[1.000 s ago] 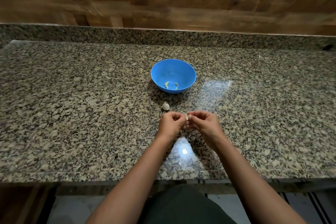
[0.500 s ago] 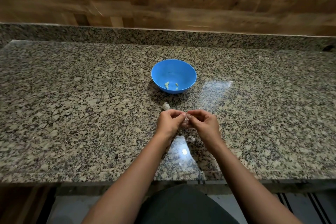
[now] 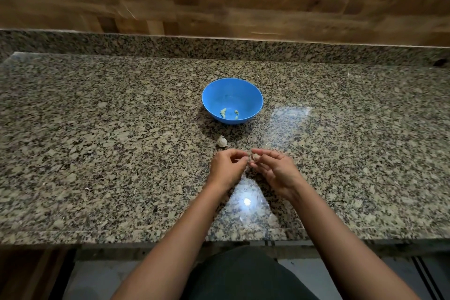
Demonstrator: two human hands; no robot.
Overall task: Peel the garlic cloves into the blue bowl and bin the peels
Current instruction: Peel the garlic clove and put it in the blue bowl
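While the right hand (image 3: 277,170) pinches the garlic clove (image 3: 255,157) over the counter (image 3: 121,153), on the near side of the blue bowl (image 3: 253,95), and the left hand (image 3: 227,168) curls just beside it (on peel or nothing, I cannot tell), I'd worry a hard tug pops it loose.

1 blue bowl (image 3: 253,95); approx 3 peeled cloves (image 3: 223,112); 1 garlic chunk (image 3: 221,141); 1 clove (image 3: 255,156) held.
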